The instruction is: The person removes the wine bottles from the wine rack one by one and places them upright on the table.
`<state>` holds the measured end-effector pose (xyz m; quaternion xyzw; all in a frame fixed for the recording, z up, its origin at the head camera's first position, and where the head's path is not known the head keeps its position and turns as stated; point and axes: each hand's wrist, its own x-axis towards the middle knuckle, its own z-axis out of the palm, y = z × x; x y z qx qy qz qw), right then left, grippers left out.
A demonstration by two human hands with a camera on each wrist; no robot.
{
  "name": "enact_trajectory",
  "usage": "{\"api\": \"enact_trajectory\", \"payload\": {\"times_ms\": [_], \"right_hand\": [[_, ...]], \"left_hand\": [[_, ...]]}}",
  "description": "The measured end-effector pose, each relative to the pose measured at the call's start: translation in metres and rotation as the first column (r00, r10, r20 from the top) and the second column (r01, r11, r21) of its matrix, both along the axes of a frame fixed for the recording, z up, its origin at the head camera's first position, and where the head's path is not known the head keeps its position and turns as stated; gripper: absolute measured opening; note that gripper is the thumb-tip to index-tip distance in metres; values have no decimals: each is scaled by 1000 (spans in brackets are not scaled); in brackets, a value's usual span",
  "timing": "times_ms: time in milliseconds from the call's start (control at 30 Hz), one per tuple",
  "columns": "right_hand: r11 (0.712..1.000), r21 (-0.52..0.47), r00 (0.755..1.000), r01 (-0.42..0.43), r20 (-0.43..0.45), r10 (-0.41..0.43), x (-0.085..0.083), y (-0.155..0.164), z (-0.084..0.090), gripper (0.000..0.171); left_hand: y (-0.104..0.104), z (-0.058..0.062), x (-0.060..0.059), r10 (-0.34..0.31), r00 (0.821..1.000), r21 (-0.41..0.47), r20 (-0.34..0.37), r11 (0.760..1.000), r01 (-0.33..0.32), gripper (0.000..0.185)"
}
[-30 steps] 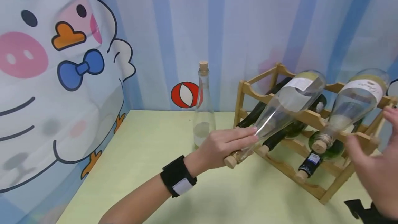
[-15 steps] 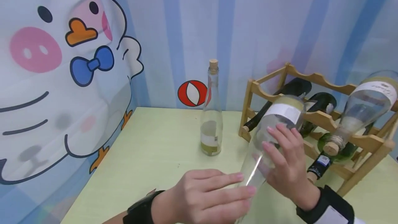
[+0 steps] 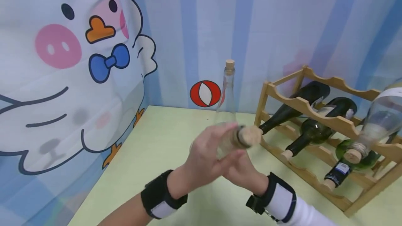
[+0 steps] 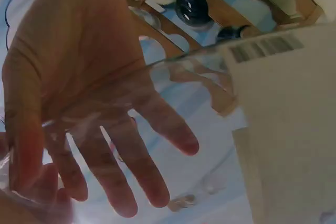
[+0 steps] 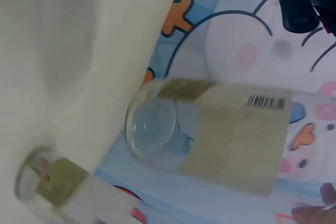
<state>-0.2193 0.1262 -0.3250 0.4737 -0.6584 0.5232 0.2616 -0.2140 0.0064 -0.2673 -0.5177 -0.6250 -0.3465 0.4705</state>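
Note:
Both hands hold a clear glass bottle (image 3: 230, 142) in the head view, tilted with its cork (image 3: 250, 136) toward the camera. My left hand (image 3: 204, 154) wraps the neck side, thumb and fingers round the glass. Close against it, my right hand (image 3: 246, 175) grips the bottle from the right, its fingers partly hidden. Through the clear glass in the left wrist view, the left hand's fingers (image 4: 121, 166) lie spread along the far side. The right wrist view shows the bottle's pale label (image 5: 239, 135) and round base. A second corked clear bottle (image 3: 229, 93) stands upright behind the hands.
On the right stands a wooden wine rack (image 3: 339, 125) with several corked bottles lying in it, including a dark bottle (image 3: 295, 105) and a clear bottle (image 3: 381, 121) on top. A striped cartoon curtain (image 3: 267, 27) hangs behind the pale yellow table (image 3: 125, 170).
The clear bottle has left the top of the rack, moved left, and its cork now faces the camera. My right hand has come from the rack's right side to grip it. The view has swung left.

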Motion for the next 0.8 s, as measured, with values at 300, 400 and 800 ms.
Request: {"api": "enact_trajectory", "payload": {"times_ms": [300, 400, 800], "right_hand": [[976, 85, 887, 202, 406, -219, -69, -23, 5, 77], [968, 127, 854, 216, 456, -250, -78, -29, 3, 82], [950, 176, 825, 259, 471, -312, -90, -51, 5, 82]], "left_hand": [[1, -11, -93, 163, 872, 39, 461, 978, -204, 71], [-2, -24, -111, 162, 825, 85, 542, 966, -245, 51], [-13, -34, -148, 122, 678, 149, 725, 933, -328, 40]]}}
